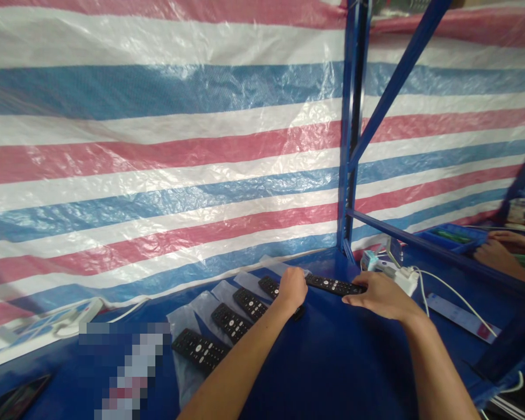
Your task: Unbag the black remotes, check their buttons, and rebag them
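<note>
My right hand grips the near-right end of a black remote control, thumb in front and fingers behind. At the other end of that remote, my left hand is closed in a fist; what it pinches is hidden. A further remote control lies partly under my left hand. Several more black remote controls, such as the nearest one, lie in a slanting row on the blue table. Clear plastic bags stick out beyond their far ends. My left forearm covers part of the row.
A blue rack post stands behind the table. White plugs and cables lie right of my right hand. Another person's hands are at the far right by a blue tray. A dark flat device lies at lower left.
</note>
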Tool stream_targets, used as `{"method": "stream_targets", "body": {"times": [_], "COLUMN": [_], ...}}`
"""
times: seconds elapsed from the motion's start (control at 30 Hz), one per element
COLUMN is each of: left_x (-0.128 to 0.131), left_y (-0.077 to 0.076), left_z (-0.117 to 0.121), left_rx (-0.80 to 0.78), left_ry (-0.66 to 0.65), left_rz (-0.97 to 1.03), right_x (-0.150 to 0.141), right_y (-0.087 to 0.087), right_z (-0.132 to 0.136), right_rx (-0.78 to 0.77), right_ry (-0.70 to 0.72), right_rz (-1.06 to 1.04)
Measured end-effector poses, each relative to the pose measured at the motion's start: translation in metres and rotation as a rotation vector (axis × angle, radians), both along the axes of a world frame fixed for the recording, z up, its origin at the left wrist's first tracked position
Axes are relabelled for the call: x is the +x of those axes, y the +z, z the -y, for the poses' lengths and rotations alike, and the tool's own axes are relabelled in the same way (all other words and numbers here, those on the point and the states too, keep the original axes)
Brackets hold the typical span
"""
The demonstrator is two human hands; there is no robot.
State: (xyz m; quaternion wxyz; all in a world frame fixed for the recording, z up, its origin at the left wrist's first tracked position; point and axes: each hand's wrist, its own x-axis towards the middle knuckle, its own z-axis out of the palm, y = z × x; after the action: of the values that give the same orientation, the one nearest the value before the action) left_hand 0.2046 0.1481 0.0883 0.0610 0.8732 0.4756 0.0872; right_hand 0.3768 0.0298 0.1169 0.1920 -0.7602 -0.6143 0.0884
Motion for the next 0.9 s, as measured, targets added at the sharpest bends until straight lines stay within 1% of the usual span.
{"method": "stream_targets", "body": {"times": [0.2,0.33,0.4,0.47,0.57,0.7,0.8,0.9], "left_x": [0.007,0.014,0.014,0.012,0.004,-0.002,-0.001,0.002], "left_y": [-0.012,-0.013,-0.010,-0.005,-0.002,-0.006,-0.010,-0.010], "left_z": [0.004,0.012,0.014,0.013,0.008,0.000,-0.002,-0.003], "left_rx": [0.023,0.041,0.083,0.125,0.115,0.047,0.042,0.034], "left_ry": [-0.042,-0.064,-0.020,0.067,0.172,0.191,0.185,0.180], "left_rz": [-0.007,0.029,0.060,0.085,0.058,-0.017,-0.014,0.006], "right_x": [-0.013,-0.021,-0.021,-0.020,-0.018,-0.018,-0.019,-0.019], "right_y": [-0.013,-0.022,-0.024,-0.025,-0.026,-0.026,-0.026,-0.026], "right_z": [-0.013,-0.022,-0.024,-0.024,-0.025,-0.026,-0.025,-0.024], "right_rx": [-0.019,-0.012,-0.016,-0.018,-0.020,0.000,0.032,0.061], "right_ry": [-0.033,-0.024,-0.018,-0.029,-0.055,-0.054,-0.036,-0.030], "right_rz": [0.068,0.125,0.128,0.123,0.113,0.087,0.072,0.065]}}
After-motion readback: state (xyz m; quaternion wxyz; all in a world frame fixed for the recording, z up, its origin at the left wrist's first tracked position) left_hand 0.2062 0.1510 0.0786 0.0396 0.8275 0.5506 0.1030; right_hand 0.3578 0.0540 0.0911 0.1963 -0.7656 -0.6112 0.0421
